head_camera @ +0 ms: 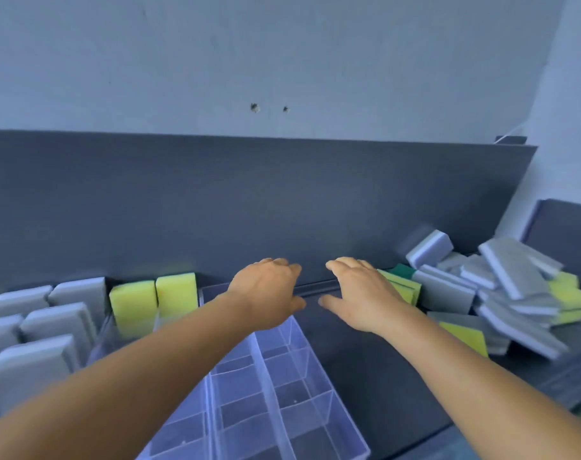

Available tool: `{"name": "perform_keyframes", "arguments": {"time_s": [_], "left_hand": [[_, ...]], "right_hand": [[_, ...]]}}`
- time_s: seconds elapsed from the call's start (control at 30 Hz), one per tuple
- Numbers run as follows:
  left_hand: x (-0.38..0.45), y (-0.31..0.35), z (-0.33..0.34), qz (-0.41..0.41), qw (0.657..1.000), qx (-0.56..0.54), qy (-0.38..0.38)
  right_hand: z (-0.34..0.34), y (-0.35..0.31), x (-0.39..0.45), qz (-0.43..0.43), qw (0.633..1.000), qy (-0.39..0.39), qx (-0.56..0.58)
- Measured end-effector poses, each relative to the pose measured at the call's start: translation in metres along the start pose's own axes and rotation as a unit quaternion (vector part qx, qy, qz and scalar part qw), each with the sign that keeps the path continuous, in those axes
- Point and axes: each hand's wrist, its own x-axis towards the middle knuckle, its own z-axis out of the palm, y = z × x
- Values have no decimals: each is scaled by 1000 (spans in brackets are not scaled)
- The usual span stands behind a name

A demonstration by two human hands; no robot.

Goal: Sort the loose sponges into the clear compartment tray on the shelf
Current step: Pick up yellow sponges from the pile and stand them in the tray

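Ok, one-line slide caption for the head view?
Both hands, left and right, at the far edge of the clear tray; loose sponges piled at right.
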Motion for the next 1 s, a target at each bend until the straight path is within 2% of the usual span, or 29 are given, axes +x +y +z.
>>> {"name": "perform_keyframes", "arguments": {"time_s": [0.2, 0.43, 0.8, 0.9, 1.0], "left_hand": [[37, 60, 14, 14, 1000, -12, -16], [77, 109, 38, -13, 998, -35, -48], [107, 117, 75, -98, 987, -78, -101], [108, 118, 80, -118, 984, -94, -100], [108, 116, 81, -143, 978, -133, -74]], "right_hand": [[-10, 70, -7, 49, 999, -10, 5], [-8, 133, 11, 71, 996, -49, 17], [23, 153, 61, 47, 990, -134, -7], [26, 156, 67, 33, 991, -128, -3], [23, 155, 68, 28, 991, -111, 65]]}}
